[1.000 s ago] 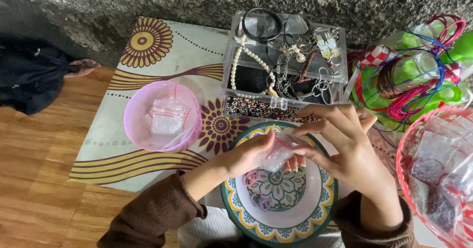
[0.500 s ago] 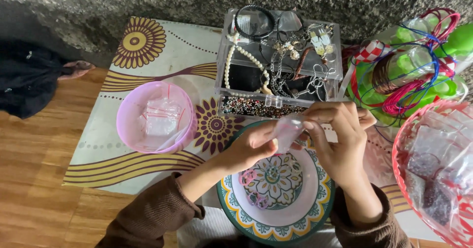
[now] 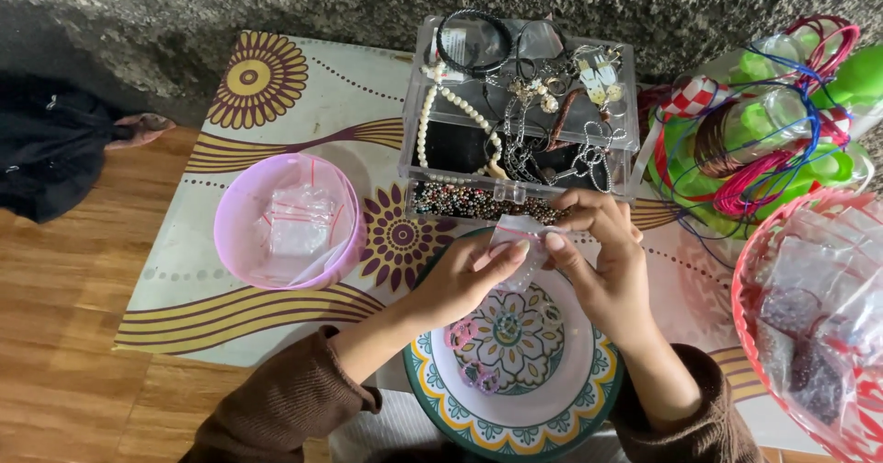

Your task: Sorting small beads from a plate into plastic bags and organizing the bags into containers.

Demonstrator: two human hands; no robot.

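Observation:
Both my hands hold a small clear plastic zip bag (image 3: 515, 242) above a patterned ceramic plate (image 3: 432, 380). My left hand (image 3: 464, 279) pinches the bag's lower left side. My right hand (image 3: 598, 256) grips its right edge with thumb and fingers. Two small pink trinkets (image 3: 471, 357) lie on the plate's left part. Just beyond the hands stands a clear plastic organiser box (image 3: 524, 123) holding necklaces, beads, chains and bangles.
A pink plastic bowl (image 3: 244, 251) with small clear bags sits left on the flower-patterned mat (image 3: 184, 270). A red basket (image 3: 750, 334) of bagged items stands at the right edge. Green plastic pieces with coloured cords (image 3: 782, 123) lie back right. Dark cloth (image 3: 46, 150) rests on the wooden floor.
My hands have lifted the small bag slightly away from the plate toward the organiser box. The pink trinkets now show on the plate.

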